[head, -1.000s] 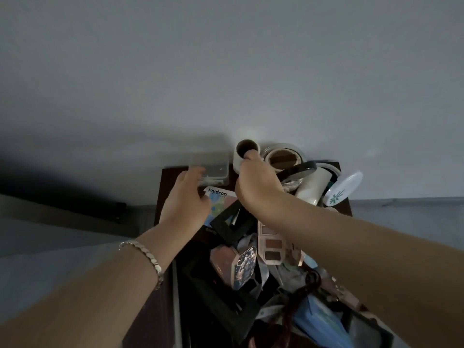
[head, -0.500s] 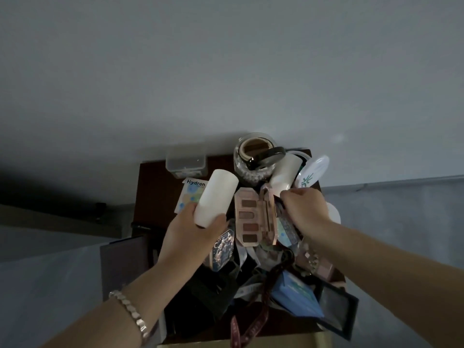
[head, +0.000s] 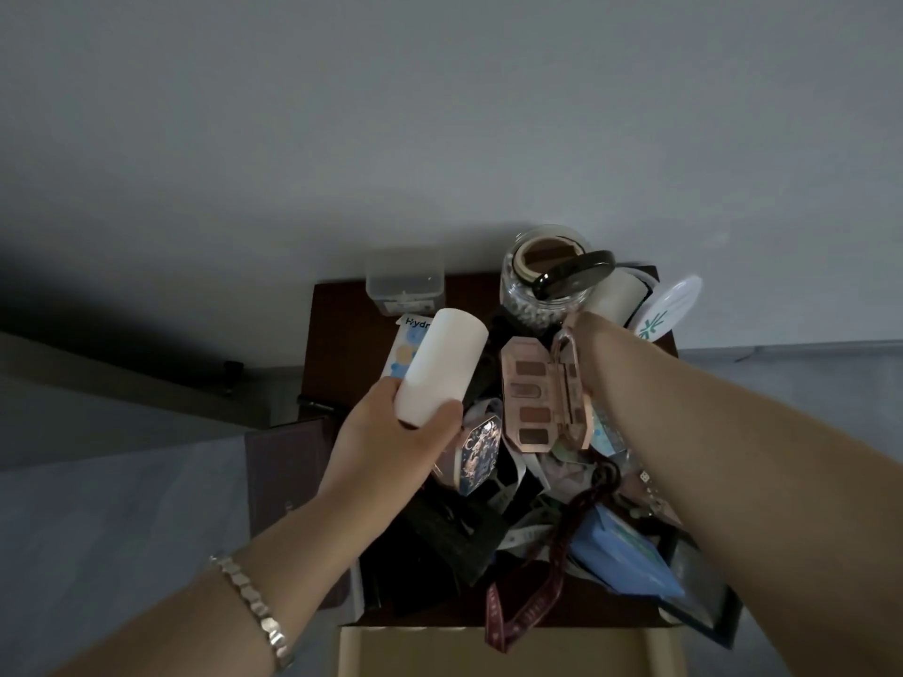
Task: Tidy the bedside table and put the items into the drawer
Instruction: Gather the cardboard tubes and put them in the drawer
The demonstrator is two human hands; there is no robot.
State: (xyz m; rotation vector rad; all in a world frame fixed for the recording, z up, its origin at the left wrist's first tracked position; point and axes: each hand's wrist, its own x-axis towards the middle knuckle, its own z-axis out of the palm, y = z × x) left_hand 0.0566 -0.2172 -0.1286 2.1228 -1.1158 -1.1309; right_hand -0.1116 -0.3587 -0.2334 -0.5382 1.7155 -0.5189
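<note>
While your left hand (head: 391, 447) grips the white cylinder (head: 440, 366) above the cluttered bedside table (head: 337, 324), a box (head: 405, 344) behind it reads "Hydr"; your right hand (head: 581, 329) sits beside the eyeshadow palette (head: 532, 398), its grip hidden.

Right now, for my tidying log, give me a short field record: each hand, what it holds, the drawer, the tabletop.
left hand: grips the white cylinder, lifted above the clutter
right hand: reaches down beside the open eyeshadow palette; fingers hidden, grip unclear
drawer: open at the near edge; dark red ribbon hangs over it
bedside table: piled; glass jar and clear box at the back
</note>
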